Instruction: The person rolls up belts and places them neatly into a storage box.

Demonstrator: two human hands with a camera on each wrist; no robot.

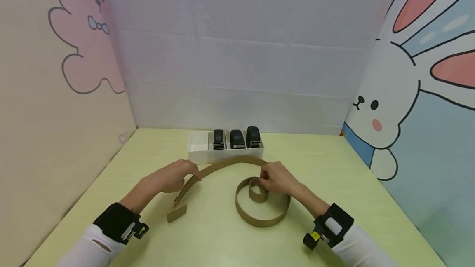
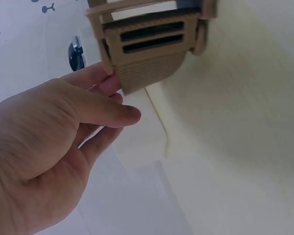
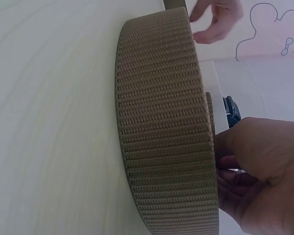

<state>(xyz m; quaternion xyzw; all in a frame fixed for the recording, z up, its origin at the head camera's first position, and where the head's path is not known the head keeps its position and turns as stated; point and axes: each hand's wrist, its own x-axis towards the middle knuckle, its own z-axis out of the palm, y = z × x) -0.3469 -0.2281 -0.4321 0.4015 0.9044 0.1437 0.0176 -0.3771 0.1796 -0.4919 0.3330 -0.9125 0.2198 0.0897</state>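
A tan webbing belt [image 1: 237, 159] stands on edge on the table, curving from the left hand to a coil at the right. Its tan slotted buckle [image 2: 152, 36] is at the left end. The left hand [image 1: 174, 176] is over the strap near the buckle, its fingertips at the webbing and its thumb apart from them in the left wrist view. At the coil, the right hand [image 1: 278, 177] pinches the belt by the small inner loop [image 1: 258, 197]. A wider outer loop [image 1: 261, 222] surrounds that one. In the right wrist view the outer webbing [image 3: 161, 122] partly hides the right fingertips.
Behind the belt stands a white divided tray [image 1: 200, 156] with black rounded items [image 1: 237, 139] in its compartments. The pale yellow table [image 1: 315, 234] is bounded by a white back wall [image 1: 237, 65] and side panels with cartoon animals.
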